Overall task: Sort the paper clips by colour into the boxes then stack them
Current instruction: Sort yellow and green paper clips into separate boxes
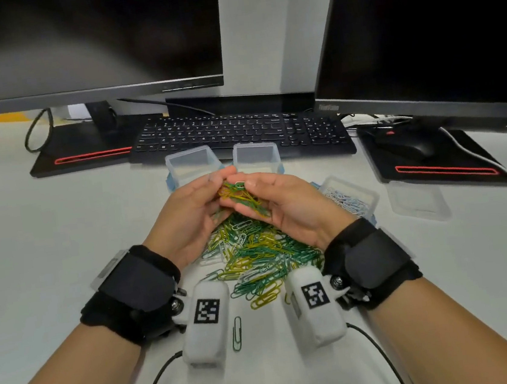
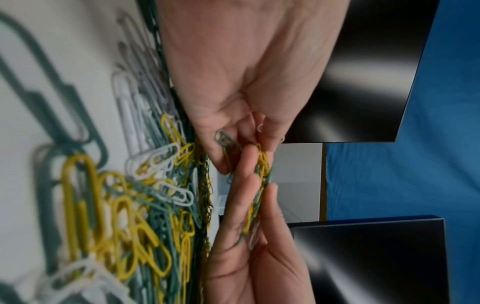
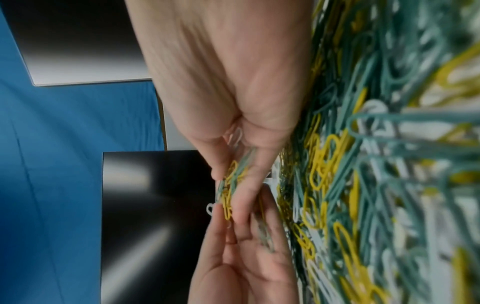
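Observation:
A loose pile of green, yellow and white paper clips [image 1: 259, 254] lies on the white desk. Both hands are raised just above its far side. My right hand [image 1: 248, 197] is cupped palm-up around a bunch of green and yellow clips [image 1: 244, 202]. My left hand [image 1: 225, 181] pinches clips at the top of that bunch; the left wrist view shows its fingers [image 2: 228, 162] closed on a green clip [image 2: 224, 139]. Behind the hands stand two empty clear boxes [image 1: 190, 162] [image 1: 256, 155]. On the right, a third box [image 1: 349, 198] holds white clips.
A single green clip [image 1: 236, 332] lies between my wrists. A clear lid or box [image 1: 417, 201] sits at the right, near a black mouse [image 1: 411, 145] on its pad. A black keyboard [image 1: 239, 133] and two monitors stand behind the boxes.

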Motion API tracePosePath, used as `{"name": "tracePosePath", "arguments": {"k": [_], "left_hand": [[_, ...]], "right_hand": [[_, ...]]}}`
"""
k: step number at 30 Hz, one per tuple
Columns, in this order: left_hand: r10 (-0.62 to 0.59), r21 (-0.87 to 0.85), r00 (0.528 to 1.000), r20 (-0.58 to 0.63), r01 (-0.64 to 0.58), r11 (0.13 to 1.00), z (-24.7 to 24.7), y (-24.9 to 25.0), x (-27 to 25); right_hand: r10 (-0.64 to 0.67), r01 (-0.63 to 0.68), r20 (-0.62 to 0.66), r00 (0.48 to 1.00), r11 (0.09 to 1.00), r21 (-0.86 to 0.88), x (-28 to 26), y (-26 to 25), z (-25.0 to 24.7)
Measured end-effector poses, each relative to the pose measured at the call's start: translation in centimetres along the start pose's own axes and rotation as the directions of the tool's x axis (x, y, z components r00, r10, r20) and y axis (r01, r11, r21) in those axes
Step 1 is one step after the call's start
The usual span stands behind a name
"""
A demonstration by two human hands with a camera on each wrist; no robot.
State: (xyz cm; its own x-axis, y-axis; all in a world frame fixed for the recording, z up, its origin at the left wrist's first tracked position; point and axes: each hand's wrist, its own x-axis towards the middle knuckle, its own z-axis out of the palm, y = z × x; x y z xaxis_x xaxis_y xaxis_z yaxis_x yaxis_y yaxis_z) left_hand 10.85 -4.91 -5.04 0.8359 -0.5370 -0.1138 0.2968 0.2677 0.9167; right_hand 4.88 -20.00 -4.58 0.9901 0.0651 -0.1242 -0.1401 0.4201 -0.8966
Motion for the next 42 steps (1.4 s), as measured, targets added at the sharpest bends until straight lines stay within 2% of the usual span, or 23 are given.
{"name": "tracePosePath", "arguments": {"k": [4,7,11,14,20,22,27,30,34,38,40,42], "left_hand": [[0.025,0.004,0.999,0.032,-0.025,1.0,0.0,-0.2,0.1],[0.049,-0.101,0.998,0.037,-0.045,0.994,0.0,-0.2,0.3],[0.013,-0.244,0.997,-0.074,-0.031,0.969,-0.4,-0.3,0.7],[-0.016,-0.282,0.991,-0.132,-0.022,0.959,-0.4,-0.3,0.7],[0.01,-0.198,0.981,-0.195,-0.05,0.979,0.0,-0.1,0.5],[0.033,-0.123,0.986,-0.161,-0.053,0.991,0.3,0.1,0.3],[0.094,0.109,0.995,-0.023,-0.091,0.99,1.2,0.0,-0.5],[0.158,0.215,0.987,-0.044,-0.145,0.966,1.2,-0.2,-0.6],[0.2,0.269,0.977,-0.072,-0.174,0.947,0.8,0.0,-0.4],[0.214,0.254,0.971,-0.111,-0.18,0.95,0.6,0.2,-0.4],[0.218,0.233,0.966,-0.136,-0.183,0.955,0.5,0.3,-0.4],[0.226,0.245,0.963,-0.148,-0.186,0.951,0.5,0.3,-0.4]], "right_hand": [[-0.055,0.052,-0.056,0.997,0.997,-0.063,0.2,0.4,-0.3],[-0.127,0.119,-0.07,0.989,0.988,-0.101,0.2,0.4,-0.4],[-0.176,0.165,-0.072,0.982,0.976,-0.142,0.4,0.6,-0.8],[-0.199,0.186,-0.053,0.979,0.965,-0.183,0.5,0.8,-0.8],[-0.269,0.234,-0.017,0.963,0.865,-0.443,0.6,1.2,-1.1],[-0.274,0.243,0.001,0.962,0.853,-0.462,0.6,1.3,-1.0],[-0.25,0.242,0.037,0.968,0.873,-0.423,0.5,1.4,-0.5],[-0.195,0.2,0.047,0.98,0.926,-0.319,0.2,1.0,-0.3],[-0.11,0.108,-0.035,0.993,0.992,-0.071,-0.2,0.3,0.2],[-0.096,0.094,-0.155,0.983,0.995,-0.022,-0.5,-0.5,0.0],[-0.055,0.054,-0.096,0.994,0.998,-0.013,-0.7,-0.7,0.0],[-0.047,0.043,-0.041,0.998,0.995,-0.088,-0.8,-0.5,0.4]]}}
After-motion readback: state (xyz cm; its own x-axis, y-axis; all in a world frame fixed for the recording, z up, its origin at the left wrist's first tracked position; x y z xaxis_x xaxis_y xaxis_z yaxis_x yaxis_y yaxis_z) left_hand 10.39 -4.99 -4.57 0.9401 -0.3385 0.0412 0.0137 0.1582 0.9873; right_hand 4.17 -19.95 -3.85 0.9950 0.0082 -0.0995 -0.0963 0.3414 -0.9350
